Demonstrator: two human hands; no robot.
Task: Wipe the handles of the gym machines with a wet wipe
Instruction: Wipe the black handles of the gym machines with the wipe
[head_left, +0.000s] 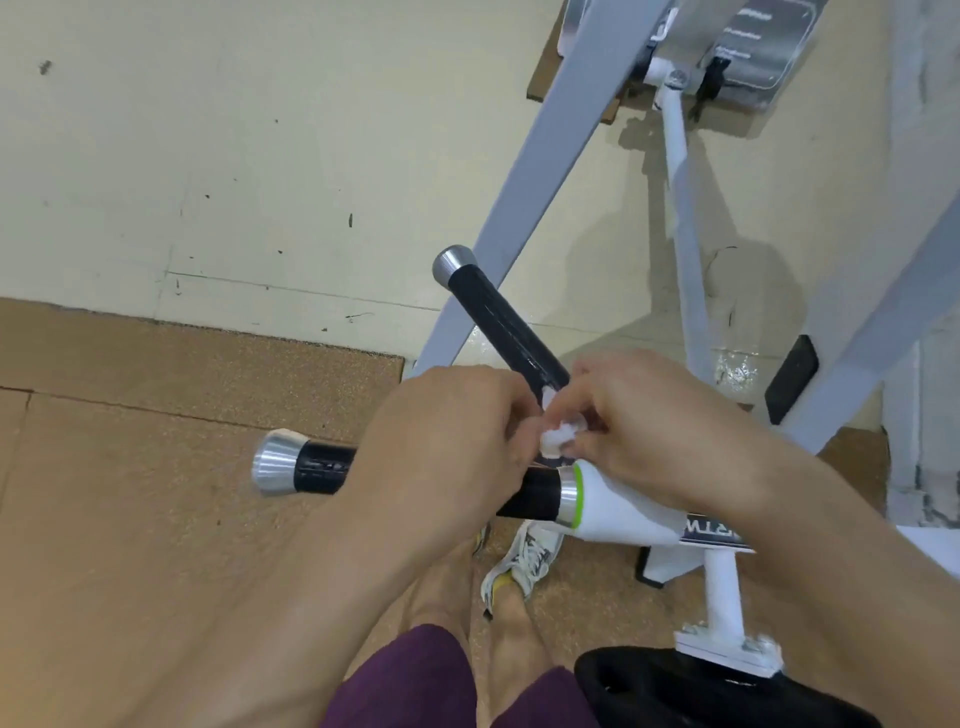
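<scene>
1. The left hand (447, 431) and the right hand (639, 421) meet in the middle of the view, and the fingers of both curl in toward each other.
2. A small crumpled white wet wipe (558, 440) sits between their fingertips. The right hand pinches it from the right and the left hand's fingertips close on it from the left.
3. The wipe is held just above the silver and green collar (569, 493), at the foot of the upper handle (504, 322).
4. The lower handle (324, 467) has a black grip that runs left beneath the left hand and ends in a silver cap. The hand covers the middle of the grip, and I cannot tell whether the palm rests on it.
5. The upper handle slants up and to the left from the hands. It is also black with a silver cap, and pale streaks show along its grip.
6. A white machine arm (623, 512) runs right from the collar, under the right wrist.
7. A grey frame bar (545, 171) crosses behind the upper handle, and a black weight plate (675, 691) lies at the lower right.
8. Below the hands are a white shoe (524, 566) and purple shorts (415, 680). A brown mat (156, 467) lies on the left.
</scene>
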